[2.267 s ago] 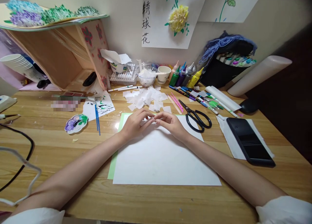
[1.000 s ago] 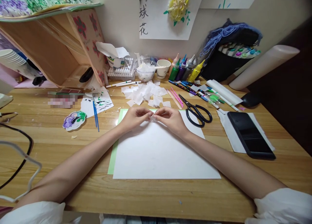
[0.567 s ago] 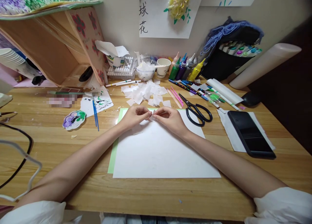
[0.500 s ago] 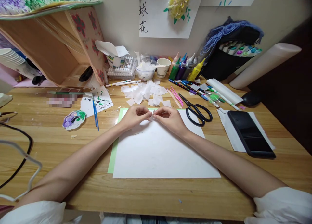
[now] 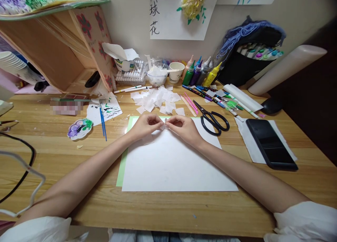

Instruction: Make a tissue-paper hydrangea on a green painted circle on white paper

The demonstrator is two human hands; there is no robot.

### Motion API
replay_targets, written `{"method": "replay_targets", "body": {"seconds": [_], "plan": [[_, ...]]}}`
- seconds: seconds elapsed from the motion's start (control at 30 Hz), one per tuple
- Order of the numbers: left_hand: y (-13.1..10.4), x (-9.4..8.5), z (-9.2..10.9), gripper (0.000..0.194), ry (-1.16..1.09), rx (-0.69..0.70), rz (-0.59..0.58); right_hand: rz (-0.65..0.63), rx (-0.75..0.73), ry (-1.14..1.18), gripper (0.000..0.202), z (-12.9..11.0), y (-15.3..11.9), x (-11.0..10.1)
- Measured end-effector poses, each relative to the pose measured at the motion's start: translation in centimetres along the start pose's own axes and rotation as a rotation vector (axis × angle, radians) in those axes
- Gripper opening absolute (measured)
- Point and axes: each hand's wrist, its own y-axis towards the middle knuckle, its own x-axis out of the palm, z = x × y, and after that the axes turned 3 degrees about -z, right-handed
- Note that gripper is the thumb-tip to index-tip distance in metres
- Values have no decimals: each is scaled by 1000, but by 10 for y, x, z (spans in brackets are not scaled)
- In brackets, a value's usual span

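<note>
Thumb and fingertips pressed together on each side, the left hand [image 5: 147, 125] and right hand [image 5: 184, 129] pinched a small paper piece [image 5: 163, 126] over the far part of the white sheet [image 5: 179, 165]. At twelve o'clock from them, beyond loose paper squares [image 5: 158, 99], a clear bowl [image 5: 157, 80] brimmed with white scraps. The black pouch [image 5: 237, 71] at two o'clock held markers; the palette [image 5: 79, 129] at nine carried purple and green paint.
</note>
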Motion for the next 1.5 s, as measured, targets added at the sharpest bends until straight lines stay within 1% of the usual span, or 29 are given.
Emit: {"method": "replay_targets", "body": {"seconds": [0.17,0.27,0.53,0.67,0.73,0.83,0.93,1.13,1.2,1.33,1.43,1.5], "plan": [[0,0,-2,28,-14,-5,-32,-11,-1,-31,17,0,0,0],[0,0,-2,28,14,11,-48,-23,-15,-26,15,-1,0,0],[0,2,-1,24,56,-5,-18,-47,-22,-31,16,-2,-1,-1],[0,3,-2,21,26,0,0,-63,-84,-109,18,-4,-5,1],[0,3,-2,20,15,13,5,-47,-111,-170,14,-3,-5,1],[0,3,-3,18,8,35,23,-15,-82,-192,14,-1,-4,1],[1,3,-3,17,-25,35,52,38,-29,-108,16,3,0,-1],[3,2,-2,17,-140,-5,126,175,40,159,19,4,8,-6],[4,1,-2,17,-163,-7,161,213,48,196,20,5,10,-7],[5,0,-2,16,-185,-13,208,275,48,185,19,11,13,-9],[4,0,-2,17,-206,-23,203,293,43,147,18,19,19,-14],[4,0,-3,19,-214,-24,192,313,29,62,16,22,22,-18]]}}
